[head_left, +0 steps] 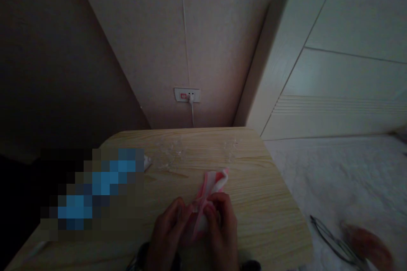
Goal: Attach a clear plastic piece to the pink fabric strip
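Observation:
A small pink and white cloth piece (pixel 212 183) is held low over the front middle of the wooden table (pixel 254 194). My left hand (pixel 170 224) pinches its left side, thumb and forefinger pressed together. By those fingertips shows a small pale, clear-looking bit (pixel 195 207), too dim to name. My right hand (pixel 222 220) grips the cloth from the right with bent fingers. The cloth's upper end sticks out folded beyond the fingers, and part of its lower end hangs between the hands. What kind of cloth article it is, I cannot make out.
Crumpled clear plastic (pixel 170 152) lies at the table's back left, with another clear piece (pixel 230 148) further right. A blurred-out blue item covers the left side. Behind are a wall socket (pixel 187 95) with a plugged cable and a white headboard (pixel 318 67). A bed (pixel 333 169) adjoins at right.

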Tool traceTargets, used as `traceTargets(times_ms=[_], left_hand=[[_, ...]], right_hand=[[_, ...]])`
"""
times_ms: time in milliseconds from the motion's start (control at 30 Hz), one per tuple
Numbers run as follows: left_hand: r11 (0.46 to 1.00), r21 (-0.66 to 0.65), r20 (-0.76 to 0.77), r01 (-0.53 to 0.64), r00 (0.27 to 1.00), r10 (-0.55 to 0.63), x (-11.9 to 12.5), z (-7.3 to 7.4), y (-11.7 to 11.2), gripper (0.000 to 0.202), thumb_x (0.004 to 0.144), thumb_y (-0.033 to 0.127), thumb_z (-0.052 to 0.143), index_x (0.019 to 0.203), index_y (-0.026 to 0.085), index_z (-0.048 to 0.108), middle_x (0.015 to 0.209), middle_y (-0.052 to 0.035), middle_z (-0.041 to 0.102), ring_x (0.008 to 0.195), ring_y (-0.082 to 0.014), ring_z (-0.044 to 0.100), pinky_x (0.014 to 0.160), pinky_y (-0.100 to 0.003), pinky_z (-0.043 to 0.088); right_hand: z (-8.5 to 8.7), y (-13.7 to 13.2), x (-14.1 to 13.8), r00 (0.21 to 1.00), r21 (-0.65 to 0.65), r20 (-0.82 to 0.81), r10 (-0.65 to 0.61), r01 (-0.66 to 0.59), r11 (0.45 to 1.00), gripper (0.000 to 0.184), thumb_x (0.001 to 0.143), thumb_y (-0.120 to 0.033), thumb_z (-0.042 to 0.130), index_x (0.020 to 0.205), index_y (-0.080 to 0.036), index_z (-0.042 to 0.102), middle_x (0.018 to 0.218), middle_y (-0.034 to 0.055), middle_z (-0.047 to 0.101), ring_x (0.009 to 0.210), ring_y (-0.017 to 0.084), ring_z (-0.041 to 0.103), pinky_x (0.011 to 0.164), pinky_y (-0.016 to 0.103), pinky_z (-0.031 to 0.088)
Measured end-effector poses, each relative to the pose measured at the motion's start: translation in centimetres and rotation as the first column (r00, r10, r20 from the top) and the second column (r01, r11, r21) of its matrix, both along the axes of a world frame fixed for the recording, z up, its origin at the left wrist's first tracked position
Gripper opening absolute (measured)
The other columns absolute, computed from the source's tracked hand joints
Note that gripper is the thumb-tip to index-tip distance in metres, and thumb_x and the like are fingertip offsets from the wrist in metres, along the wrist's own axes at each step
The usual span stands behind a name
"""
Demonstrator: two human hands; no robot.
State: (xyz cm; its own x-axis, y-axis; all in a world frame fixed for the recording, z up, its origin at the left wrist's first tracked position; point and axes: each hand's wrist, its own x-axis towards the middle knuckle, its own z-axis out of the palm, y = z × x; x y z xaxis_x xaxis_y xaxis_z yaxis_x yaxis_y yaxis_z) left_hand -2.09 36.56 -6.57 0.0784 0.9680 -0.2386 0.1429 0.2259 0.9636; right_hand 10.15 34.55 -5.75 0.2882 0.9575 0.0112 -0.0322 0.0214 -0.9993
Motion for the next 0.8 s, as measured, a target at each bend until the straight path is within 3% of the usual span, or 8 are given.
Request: traceTargets(times_ms=[400, 633, 800], left_hand=[[0.998, 0.046, -0.141, 0.032, 0.99, -0.026, 0.1, 0.4, -0.2, 0.032, 0.077, 0.046, 0.048, 0.065, 0.018, 0.043, 0.06, 0.0038, 0.043, 0.057, -0.0095, 0.044, 0.054, -0.019, 0.039], [0.997, 0.077, -0.195, 0.027, 0.981, -0.012, 0.2, 0.9, -0.4, 0.034, 0.077, 0.047, 0.047, 0.06, 0.018, 0.038, 0.054, 0.0053, 0.037, 0.051, -0.0079, 0.038, 0.05, -0.018, 0.034], [0.989, 0.142, -0.299, 0.046, 0.954, -0.002, 0.3, 1.2, -0.3, 0.029, 0.079, 0.044, 0.046, 0.067, 0.018, 0.045, 0.055, 0.0049, 0.042, 0.051, -0.0084, 0.041, 0.051, -0.019, 0.033]], right_hand=[[-0.5, 0.1, -0.1, 1.0, -0.011, 0.0, -0.019, 0.019, 1.0, 0.012, 0.081, -0.031, 0.047, 0.088, -0.022, 0.051, 0.082, -0.0005, 0.057, 0.077, 0.011, 0.054, 0.071, 0.022, 0.044], [-0.4, -0.1, -0.1, 1.0, -0.02, -0.011, -0.011, 0.011, 1.0, 0.012, 0.081, -0.031, 0.047, 0.089, -0.022, 0.049, 0.083, -0.0014, 0.056, 0.077, 0.009, 0.053, 0.071, 0.02, 0.044], [-0.6, -0.2, -0.1, 1.0, -0.024, -0.011, -0.013, 0.013, 1.0, 0.013, 0.082, -0.031, 0.047, 0.09, -0.022, 0.048, 0.083, -0.0014, 0.055, 0.077, 0.009, 0.053, 0.071, 0.02, 0.044]])
